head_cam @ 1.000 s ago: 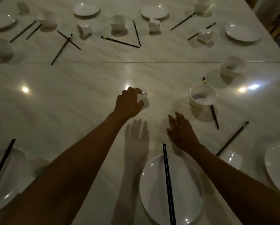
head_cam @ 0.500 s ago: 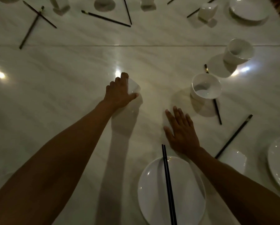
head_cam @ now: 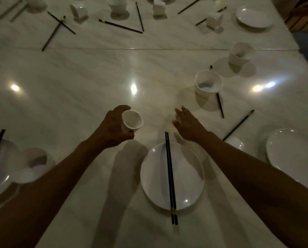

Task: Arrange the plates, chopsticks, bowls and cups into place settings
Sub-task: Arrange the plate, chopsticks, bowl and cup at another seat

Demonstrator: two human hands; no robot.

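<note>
your left hand grips the small white ceramic cup above the glossy marble table; right hand hovers open. a careless set-down may strike the round white plate or dislodge its black chopsticks.

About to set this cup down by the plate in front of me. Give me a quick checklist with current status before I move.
1. Grip on the cup: ok. The left hand has fingers and thumb curled round its wall.
2. Cup orientation: ok. Its mouth faces up toward the camera, slightly tilted.
3. Cup contents: ok, it looks empty.
4. Landing spot: ok. The table is bare between the cup and the plate.
5. Chopsticks: ok. The pair lies together across the plate, apart from the left hand.
6. Right hand: ok. It is open, holds nothing, beyond the plate's far rim.
</note>
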